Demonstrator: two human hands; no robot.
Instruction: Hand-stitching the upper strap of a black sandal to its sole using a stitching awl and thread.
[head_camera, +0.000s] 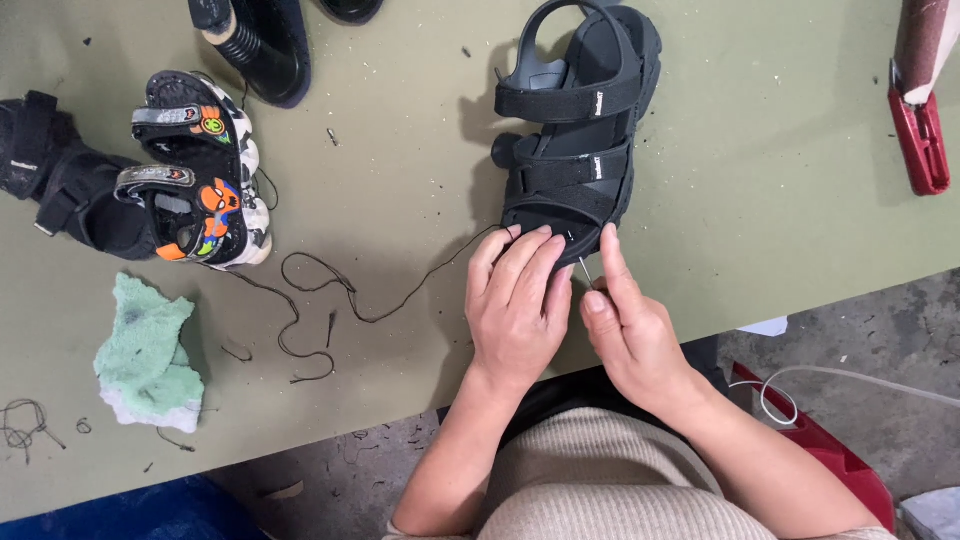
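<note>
A black strapped sandal (580, 120) lies on the olive-green table (400, 180), toe end toward me. My left hand (517, 305) covers the toe edge with its fingers pressed on the sole. My right hand (625, 325) pinches a thin metal needle (584, 271) at the same toe edge. A dark thread (330, 295) runs from the toe across the table to the left in loose loops.
A small colourful child's sandal (200, 170) and a black sandal (60, 180) lie at the left. Below them sits a green cloth (145, 355). Dark shoes (260, 40) lie at the top edge. A red tool (922, 135) lies at the right. Thread scraps (25, 425) dot the table.
</note>
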